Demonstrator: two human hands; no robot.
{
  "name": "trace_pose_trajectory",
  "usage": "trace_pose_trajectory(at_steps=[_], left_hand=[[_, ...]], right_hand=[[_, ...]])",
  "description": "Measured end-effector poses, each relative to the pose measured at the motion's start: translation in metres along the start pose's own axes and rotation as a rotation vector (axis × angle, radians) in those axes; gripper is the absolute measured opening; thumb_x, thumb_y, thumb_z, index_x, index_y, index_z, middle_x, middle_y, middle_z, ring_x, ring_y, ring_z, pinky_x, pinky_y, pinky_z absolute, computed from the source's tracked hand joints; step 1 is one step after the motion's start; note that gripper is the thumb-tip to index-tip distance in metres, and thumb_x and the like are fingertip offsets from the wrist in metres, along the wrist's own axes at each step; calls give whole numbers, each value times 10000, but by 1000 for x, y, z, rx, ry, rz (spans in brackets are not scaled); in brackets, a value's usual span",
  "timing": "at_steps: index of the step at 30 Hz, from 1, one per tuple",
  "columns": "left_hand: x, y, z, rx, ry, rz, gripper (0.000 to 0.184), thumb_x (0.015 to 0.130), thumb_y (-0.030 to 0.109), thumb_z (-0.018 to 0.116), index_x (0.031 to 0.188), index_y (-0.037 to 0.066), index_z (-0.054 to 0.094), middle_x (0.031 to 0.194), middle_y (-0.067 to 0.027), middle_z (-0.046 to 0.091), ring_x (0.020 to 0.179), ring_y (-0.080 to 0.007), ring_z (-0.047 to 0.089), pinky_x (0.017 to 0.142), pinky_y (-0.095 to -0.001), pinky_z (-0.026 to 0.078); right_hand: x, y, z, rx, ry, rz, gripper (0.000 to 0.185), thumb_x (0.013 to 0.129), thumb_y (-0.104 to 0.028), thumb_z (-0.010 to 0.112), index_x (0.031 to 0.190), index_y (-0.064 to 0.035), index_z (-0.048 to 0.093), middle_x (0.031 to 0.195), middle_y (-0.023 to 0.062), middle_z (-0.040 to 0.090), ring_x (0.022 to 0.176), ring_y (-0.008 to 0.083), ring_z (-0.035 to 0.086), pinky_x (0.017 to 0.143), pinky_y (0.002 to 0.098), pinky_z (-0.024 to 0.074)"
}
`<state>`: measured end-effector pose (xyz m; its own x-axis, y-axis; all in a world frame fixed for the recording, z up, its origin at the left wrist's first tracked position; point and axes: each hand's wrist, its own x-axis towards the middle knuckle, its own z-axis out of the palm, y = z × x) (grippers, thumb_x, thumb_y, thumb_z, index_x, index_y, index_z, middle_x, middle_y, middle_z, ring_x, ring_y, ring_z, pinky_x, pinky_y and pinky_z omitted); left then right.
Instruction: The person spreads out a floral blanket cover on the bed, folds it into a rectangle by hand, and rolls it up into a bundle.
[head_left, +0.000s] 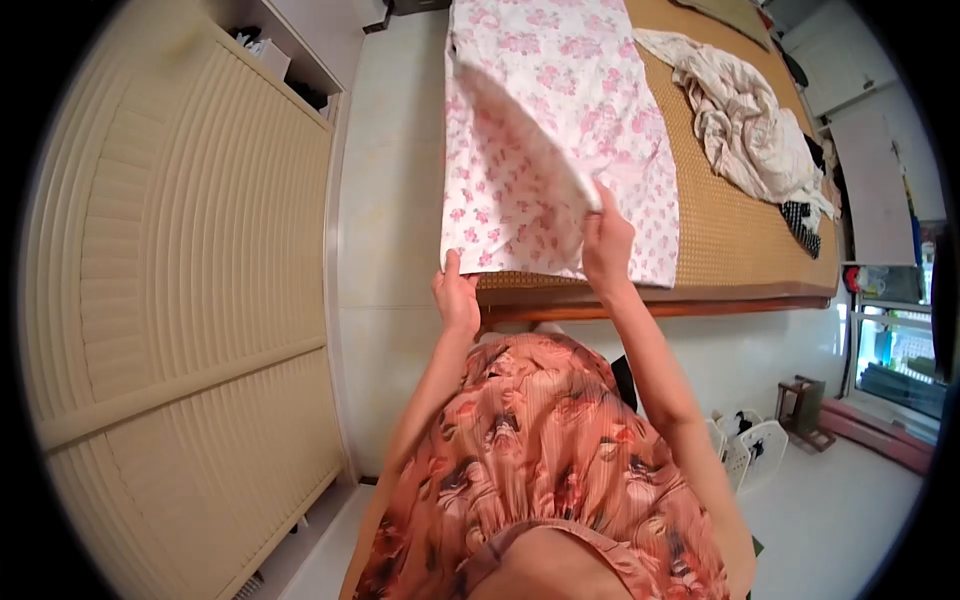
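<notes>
A white cloth with pink flowers [560, 100] lies lengthwise over the near left part of a bed with a woven tan mat [740, 230]. At the cloth's front left corner, my left hand [457, 298] pinches the edge, thumb on top. My right hand [608, 242] is closed on another part of the same cloth, further right and raised above the bed. Between the hands the lifted part forms a slanting, slightly blurred fold. The fingertips of my right hand are partly hidden.
Crumpled pale fabric [745, 125] lies on the bed's right side, beside a dark dotted cloth [800, 228]. A slatted cream door [200, 240] stands at left. White baskets [755, 452] and a small wooden stool [803, 415] are on the floor at lower right.
</notes>
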<state>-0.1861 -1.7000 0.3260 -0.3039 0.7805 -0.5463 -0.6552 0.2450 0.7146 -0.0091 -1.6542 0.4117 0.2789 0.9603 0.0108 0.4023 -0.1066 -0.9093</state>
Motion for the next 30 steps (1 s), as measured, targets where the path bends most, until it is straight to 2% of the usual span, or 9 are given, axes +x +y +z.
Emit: trace_pose_trajectory(at_steps=[2, 4, 7, 13, 16, 20, 23, 28, 30], left_hand=[[-2, 1, -6, 207, -46, -15, 300, 909, 288, 480, 1001, 10, 547, 915, -16, 543, 803, -77, 467, 709, -255, 398], [1, -3, -13, 401, -104, 35, 282, 911, 287, 474, 948, 19, 554, 788, 24, 495, 690, -57, 424, 613, -230, 371], [-1, 0, -14, 506, -166, 81, 253, 912, 250, 467, 906, 18, 566, 660, 63, 410, 577, -42, 335, 508, -223, 298], [3, 1, -11, 431, -256, -71, 208, 907, 165, 441, 973, -5, 540, 800, -16, 551, 700, -85, 513, 628, -235, 427], [10, -2, -21, 399, -219, -154, 223, 907, 174, 432, 1023, 5, 520, 893, -64, 575, 798, -139, 553, 711, -281, 444], [10, 15, -1, 187, -203, -221, 230, 900, 175, 450, 1013, -11, 524, 909, -72, 576, 806, -144, 559, 686, -277, 452], [22, 16, 0, 548, -236, -127, 223, 885, 143, 476, 999, -42, 528, 931, -92, 579, 788, -156, 570, 663, -285, 472], [9, 17, 11, 409, -290, 112, 198, 877, 129, 495, 967, -41, 543, 922, -82, 588, 773, -128, 564, 673, -279, 474], [-12, 25, 20, 378, -321, 180, 204, 875, 112, 486, 984, -52, 536, 930, -90, 588, 776, -134, 567, 677, -290, 482]], right_hand=[[-12, 20, 26, -452, -264, -579, 352, 729, -51, 514, 1080, -68, 534, 692, 96, 563, 641, 251, 577, 538, 345, 457], [-29, 43, 61, -372, -423, -681, 296, 719, -73, 535, 1016, -79, 539, 737, 72, 557, 662, 232, 579, 549, 337, 460], [-39, 44, 68, -338, -316, -611, 242, 706, -90, 560, 947, -78, 539, 741, 55, 545, 682, 216, 573, 555, 328, 464], [-50, 42, 76, -366, -316, -575, 344, 669, -133, 602, 1005, -97, 534, 743, 45, 494, 680, 204, 554, 549, 316, 467], [-51, 45, 82, -396, -324, -557, 372, 677, -140, 583, 1040, -94, 516, 781, 53, 482, 717, 202, 554, 562, 312, 469], [-53, 50, 94, -343, -291, -520, 343, 685, -115, 559, 1020, -64, 507, 800, 69, 488, 793, 222, 538, 616, 319, 462], [-53, 57, 92, -268, -274, -477, 366, 663, -80, 574, 1020, -62, 494, 828, 84, 495, 813, 248, 530, 667, 346, 451], [-50, 78, 68, -213, 54, -481, 414, 608, -4, 603, 1000, -74, 492, 896, 97, 517, 868, 282, 520, 728, 382, 423], [-53, 108, 45, -181, 130, -377, 431, 606, 69, 589, 1005, -79, 519, 914, 108, 543, 867, 312, 526, 706, 375, 437]])
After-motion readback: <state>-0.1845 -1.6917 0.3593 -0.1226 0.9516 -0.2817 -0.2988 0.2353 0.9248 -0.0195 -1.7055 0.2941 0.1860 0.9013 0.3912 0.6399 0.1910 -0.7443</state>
